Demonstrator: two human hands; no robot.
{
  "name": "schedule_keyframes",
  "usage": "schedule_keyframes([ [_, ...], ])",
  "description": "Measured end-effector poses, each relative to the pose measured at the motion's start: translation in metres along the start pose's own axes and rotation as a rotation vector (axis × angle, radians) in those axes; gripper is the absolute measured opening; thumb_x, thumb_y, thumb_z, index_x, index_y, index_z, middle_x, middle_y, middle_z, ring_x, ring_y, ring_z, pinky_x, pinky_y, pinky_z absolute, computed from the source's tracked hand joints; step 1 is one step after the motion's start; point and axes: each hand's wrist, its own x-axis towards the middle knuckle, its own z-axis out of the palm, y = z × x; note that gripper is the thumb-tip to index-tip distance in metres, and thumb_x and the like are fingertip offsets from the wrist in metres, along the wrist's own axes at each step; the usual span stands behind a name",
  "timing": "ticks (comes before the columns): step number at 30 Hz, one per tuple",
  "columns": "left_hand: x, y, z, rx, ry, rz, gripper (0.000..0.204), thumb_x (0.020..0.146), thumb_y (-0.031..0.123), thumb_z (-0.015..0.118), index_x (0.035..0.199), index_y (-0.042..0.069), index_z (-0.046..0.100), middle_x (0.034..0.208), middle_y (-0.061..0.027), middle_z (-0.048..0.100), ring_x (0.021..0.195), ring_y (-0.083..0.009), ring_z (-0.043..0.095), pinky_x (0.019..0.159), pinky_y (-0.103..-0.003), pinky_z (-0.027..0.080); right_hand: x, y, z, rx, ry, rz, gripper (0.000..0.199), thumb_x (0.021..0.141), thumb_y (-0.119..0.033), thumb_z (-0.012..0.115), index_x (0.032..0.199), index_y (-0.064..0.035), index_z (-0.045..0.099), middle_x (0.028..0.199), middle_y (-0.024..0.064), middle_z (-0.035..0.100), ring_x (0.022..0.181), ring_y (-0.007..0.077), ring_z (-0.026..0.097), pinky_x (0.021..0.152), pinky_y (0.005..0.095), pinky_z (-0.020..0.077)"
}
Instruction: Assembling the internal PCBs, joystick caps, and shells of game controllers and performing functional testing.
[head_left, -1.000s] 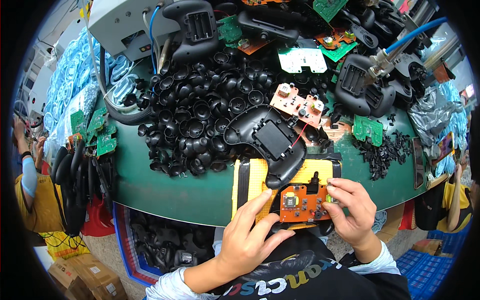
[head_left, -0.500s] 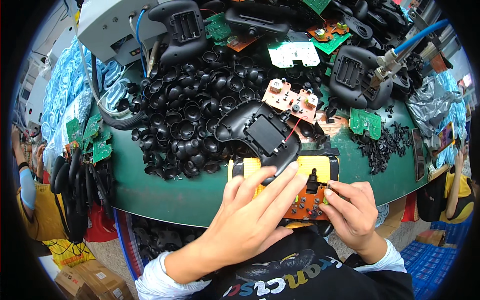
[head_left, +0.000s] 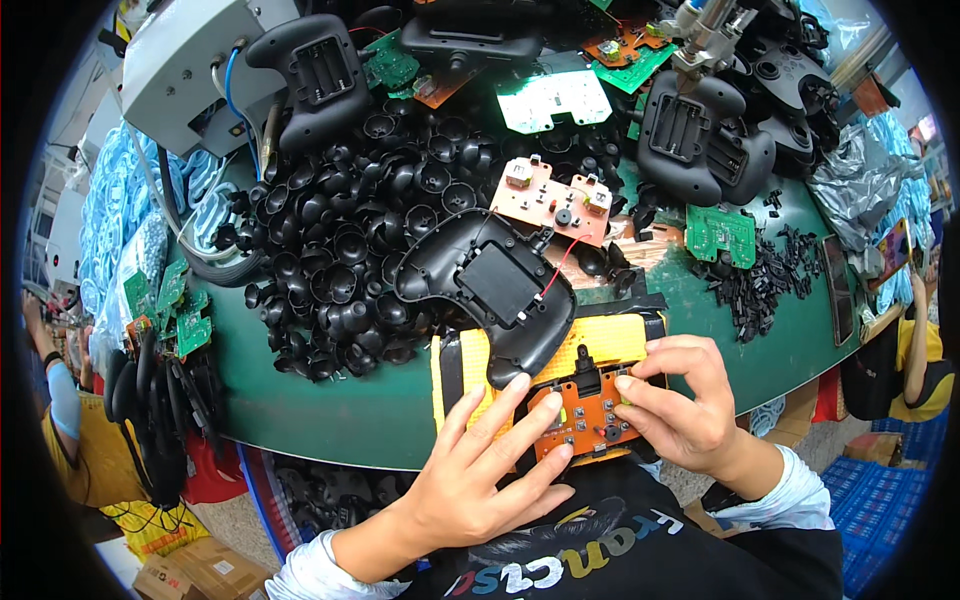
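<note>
An orange circuit board with small square switches and a black round part lies close in front of me. Beneath it is a yellow pad edged with black tape, and a dark shell partly hidden under the board. My left hand rests its outstretched, spread fingers on the board's left part. At the board's right edge, my right hand pinches with thumb and forefinger. Just beyond, a black game controller shell with a battery box and a red wire leans on the pad, beside a pale orange board.
A heap of black thumbstick caps covers the green table's left middle. Small black parts and a green board lie right. More controller shells and a grey machine box stand farther back.
The view has shifted, so the table's things sit lower and to the left. My left fingers have come down onto the board's left part; my right hand stays at its right edge.
</note>
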Motion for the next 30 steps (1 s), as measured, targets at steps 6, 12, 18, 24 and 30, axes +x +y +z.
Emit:
schedule_keyframes([
  [6, 0.000, -0.003, 0.006, -0.087, 0.048, 0.029, 0.049, 0.067, 0.024, 0.088, 0.110, 0.012, 0.070, 0.128, -0.0277, 0.059, 0.117, -0.0434, 0.060, 0.097, -0.049, 0.050, 0.001, 0.002, -0.001, 0.010, -0.016, 0.026, 0.037, 0.067, -0.011, 0.084, 0.102, -0.0071, 0.072, 0.096, 0.0062, 0.061, 0.089, 0.0276, 0.061, 0.076, 0.0380, 0.0516],
  [12, -0.002, 0.009, 0.003, 0.027, 0.017, -0.040, 0.045, 0.067, 0.021, 0.086, 0.108, 0.013, 0.070, 0.129, -0.0257, 0.060, 0.120, -0.0431, 0.059, 0.100, -0.053, 0.046, 0.006, 0.008, -0.007, 0.054, -0.095, 0.006, 0.034, 0.068, -0.013, 0.084, 0.099, -0.0071, 0.071, 0.095, 0.0063, 0.060, 0.089, 0.0273, 0.060, 0.076, 0.0379, 0.0512],
  [18, -0.006, 0.011, 0.004, 0.066, -0.010, -0.088, 0.041, 0.068, 0.025, 0.083, 0.106, 0.015, 0.070, 0.133, -0.0210, 0.059, 0.124, -0.0390, 0.057, 0.103, -0.054, 0.043, 0.011, 0.009, -0.007, 0.082, -0.101, -0.042, 0.032, 0.070, -0.013, 0.082, 0.100, -0.0069, 0.071, 0.097, 0.0056, 0.062, 0.092, 0.0266, 0.059, 0.077, 0.0384, 0.0513],
  [24, -0.004, 0.013, 0.005, 0.096, 0.006, -0.071, 0.038, 0.068, 0.025, 0.083, 0.103, 0.015, 0.071, 0.133, -0.0202, 0.059, 0.125, -0.0361, 0.057, 0.104, -0.052, 0.042, 0.005, 0.003, -0.010, -0.057, -0.127, -0.224, 0.027, 0.075, -0.012, 0.072, 0.103, -0.0105, 0.071, 0.109, 0.0024, 0.068, 0.095, 0.0235, 0.059, 0.089, 0.0438, 0.0498],
  [30, -0.004, 0.014, 0.004, 0.112, 0.010, -0.084, 0.036, 0.067, 0.023, 0.082, 0.100, 0.015, 0.072, 0.133, -0.0203, 0.059, 0.124, -0.0360, 0.057, 0.104, -0.051, 0.042, 0.017, -0.023, -0.012, -0.233, -0.235, -0.180, 0.024, 0.074, -0.015, 0.067, 0.097, -0.0073, 0.069, 0.109, 0.0032, 0.065, 0.094, 0.0225, 0.059, 0.094, 0.0456, 0.0482],
])
